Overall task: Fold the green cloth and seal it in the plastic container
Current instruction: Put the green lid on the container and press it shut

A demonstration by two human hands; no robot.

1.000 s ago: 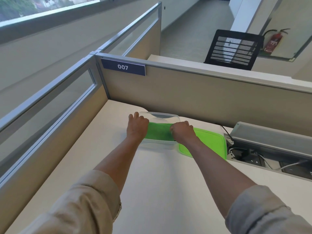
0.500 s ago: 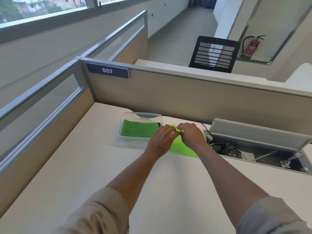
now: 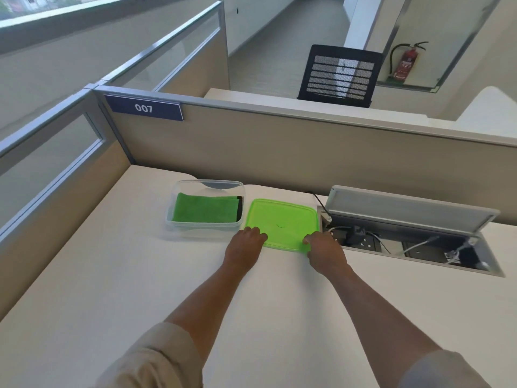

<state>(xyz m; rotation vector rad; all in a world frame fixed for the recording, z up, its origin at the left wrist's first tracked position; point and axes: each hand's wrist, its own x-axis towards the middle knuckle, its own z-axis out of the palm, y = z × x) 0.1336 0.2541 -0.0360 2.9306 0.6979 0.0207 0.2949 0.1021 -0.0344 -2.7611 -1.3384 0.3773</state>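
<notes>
Green cloth (image 3: 205, 210) is folded flat inside the clear plastic container (image 3: 179, 223), which is set near the counter's (image 3: 140, 275) back edge, left of centre. Container is uncovered. Green lid (image 3: 282, 221) is laid flat on the counter just beside the container's right side. Lid's near left corner is touched by the left hand (image 3: 244, 247), near right corner by the right hand (image 3: 324, 249); fingers are curled at the lid edge, a closed grip cannot be told. Open cable tray (image 3: 405, 242) is recessed in the counter right of the lid. Partition (image 3: 279, 147) with "007" plate (image 3: 144, 108) is seen behind.
</notes>
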